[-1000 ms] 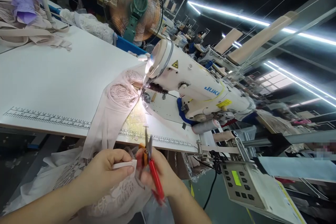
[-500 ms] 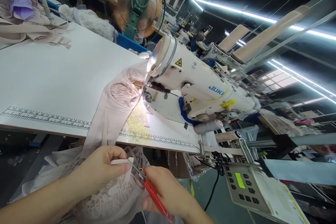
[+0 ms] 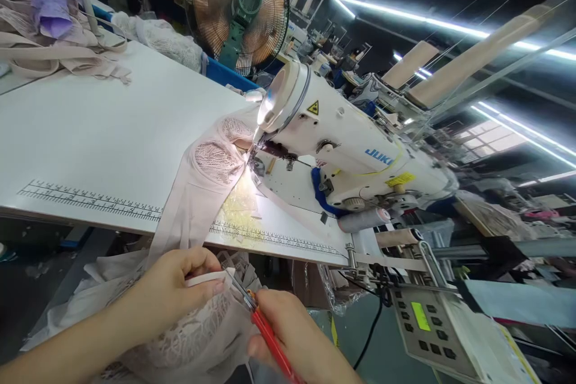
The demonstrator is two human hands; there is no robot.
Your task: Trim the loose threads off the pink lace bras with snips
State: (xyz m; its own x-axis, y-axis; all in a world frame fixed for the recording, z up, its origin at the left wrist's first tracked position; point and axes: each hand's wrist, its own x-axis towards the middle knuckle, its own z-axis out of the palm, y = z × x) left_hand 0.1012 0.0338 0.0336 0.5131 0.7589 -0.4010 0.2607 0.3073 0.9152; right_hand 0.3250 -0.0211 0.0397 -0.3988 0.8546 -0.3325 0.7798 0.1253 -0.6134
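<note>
Red-handled scissors [image 3: 269,331] have swung over since a second ago: they stood upright then, and now they lean toward 11 o'clock, tips at the end of a pale strip [image 3: 204,279]. Watching remotely through the head camera, I find that strip at about 7 o'clock from mid-view, just below the front edge of the table [image 3: 126,120]. My left hand [image 3: 180,291] pinches it between thumb and forefinger with only a short end showing, presumably so the soft material stays firm instead of flopping. My right hand [image 3: 292,330], at 6 o'clock, has its fingers wrapped round the scissors' handle; coming in from the 5 o'clock side probably keeps it clear of the left thumb. Whether the blades are parted, I cannot tell. Lace fabric [image 3: 193,336] hangs below the left hand. At 12 o'clock from it, a beige garment [image 3: 216,162] reaches the sewing machine [image 3: 346,132], likely anchored there while it drapes over the edge.
</note>
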